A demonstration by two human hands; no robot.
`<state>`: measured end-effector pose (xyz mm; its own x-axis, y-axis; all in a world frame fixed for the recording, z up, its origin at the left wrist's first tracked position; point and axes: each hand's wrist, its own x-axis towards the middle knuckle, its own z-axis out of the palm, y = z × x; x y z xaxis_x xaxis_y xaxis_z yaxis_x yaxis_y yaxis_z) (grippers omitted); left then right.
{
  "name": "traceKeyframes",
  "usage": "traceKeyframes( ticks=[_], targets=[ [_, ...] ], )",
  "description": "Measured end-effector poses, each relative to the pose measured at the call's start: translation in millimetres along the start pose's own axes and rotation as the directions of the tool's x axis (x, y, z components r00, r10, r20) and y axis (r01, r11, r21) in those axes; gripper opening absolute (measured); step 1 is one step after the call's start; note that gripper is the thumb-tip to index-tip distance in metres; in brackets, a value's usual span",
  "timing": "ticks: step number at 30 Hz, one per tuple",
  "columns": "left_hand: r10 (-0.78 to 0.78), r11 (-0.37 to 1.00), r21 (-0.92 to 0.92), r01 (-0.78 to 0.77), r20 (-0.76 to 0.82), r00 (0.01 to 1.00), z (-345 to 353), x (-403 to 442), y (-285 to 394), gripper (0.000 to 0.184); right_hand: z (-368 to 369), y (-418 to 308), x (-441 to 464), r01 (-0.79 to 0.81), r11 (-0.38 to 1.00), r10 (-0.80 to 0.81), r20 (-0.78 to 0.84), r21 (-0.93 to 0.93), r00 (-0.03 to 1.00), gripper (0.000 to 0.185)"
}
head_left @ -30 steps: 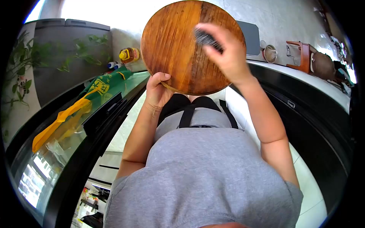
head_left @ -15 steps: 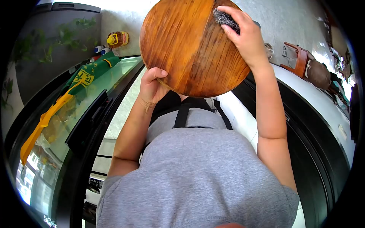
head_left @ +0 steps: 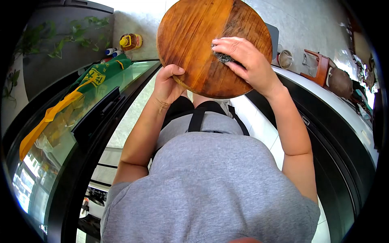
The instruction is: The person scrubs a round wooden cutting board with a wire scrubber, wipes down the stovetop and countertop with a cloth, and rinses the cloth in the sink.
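A round, brown wooden board (head_left: 190, 38) with dark grain streaks is held up in front of me, its top cut off by the frame's edge. My left hand (head_left: 169, 83) grips its lower left rim, thumb on the face and fingers hidden behind. My right hand (head_left: 249, 62) is closed around a dark grey steel wool scrubber (head_left: 223, 57), which presses on the board's face right of the middle. The surface looks shiny around there.
A glass door (head_left: 135, 73) with a dark frame stands at left, a green and yellow cloth bag (head_left: 95, 75) draped on it. Beyond are an oil bottle (head_left: 130, 41) and a leafy plant (head_left: 77, 38). At right are a brown wooden stool (head_left: 317, 65) and a dark curved frame (head_left: 324, 137).
My right hand has moved the scrubber down and left, from the board's upper right toward its middle. The board has shifted slightly right in view, with my left hand still on its rim.
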<state>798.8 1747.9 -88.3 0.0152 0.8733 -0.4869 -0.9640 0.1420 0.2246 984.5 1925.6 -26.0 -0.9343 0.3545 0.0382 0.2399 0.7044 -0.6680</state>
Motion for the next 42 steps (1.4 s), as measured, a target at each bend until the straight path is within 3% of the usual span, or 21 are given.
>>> traceKeyframes(
  ticks=[4, 7, 9, 12, 21, 25, 26, 32, 42],
  targets=[
    [-0.007, 1.000, 0.001, 0.007, 0.002, 1.000, 2, -5, 1, 0.072, -11, 4, -5, -0.106, 0.994, 0.102, -0.136, -0.026, 0.985, 0.044],
    [0.026, 1.000, 0.006, -0.027, 0.038, 0.999, 3, -7, 1, 0.071, 0, -19, -12, 0.007, 0.999, -0.008, -0.035, -0.046, 0.999, 0.043],
    [0.027, 0.999, 0.045, -0.029, 0.037, 0.999, 5, -8, 1, 0.070, -2, -25, -14, 0.004, 0.999, -0.004, -0.001, 0.053, 1.000, 0.044],
    [-0.004, 1.000, 0.013, 0.003, 0.054, 0.999, 7, -15, 0, 0.070, -9, -26, -16, -0.083, 0.996, 0.084, -0.135, 0.011, 0.987, 0.046],
    [-0.090, 0.996, 0.029, 0.088, 0.063, 0.994, 6, -34, -5, 0.071, 2, -49, -29, -0.143, 0.987, 0.154, -0.176, 0.075, 0.972, 0.045],
    [-0.042, 0.998, 0.048, 0.038, 0.072, 0.997, 4, -51, -15, 0.070, 11, -60, -38, -0.125, 0.991, 0.131, -0.210, 0.041, 0.969, 0.046],
    [-0.032, 0.989, 0.146, 0.021, 0.073, 0.997, 2, -57, -19, 0.075, 12, -63, -41, -0.105, 0.994, 0.110, -0.215, 0.033, 0.970, 0.046],
    [0.054, 0.994, -0.101, -0.045, 0.081, 0.995, 1, -97, -53, 0.069, 6, -82, -55, -0.007, 1.000, 0.006, -0.069, -0.018, 0.998, 0.044],
    [0.307, 0.932, -0.184, -0.312, -0.057, 0.950, -40, -183, -142, 0.061, 37, -122, -88, 0.197, 0.980, -0.198, 0.233, 0.026, 0.952, 0.044]
  ],
)
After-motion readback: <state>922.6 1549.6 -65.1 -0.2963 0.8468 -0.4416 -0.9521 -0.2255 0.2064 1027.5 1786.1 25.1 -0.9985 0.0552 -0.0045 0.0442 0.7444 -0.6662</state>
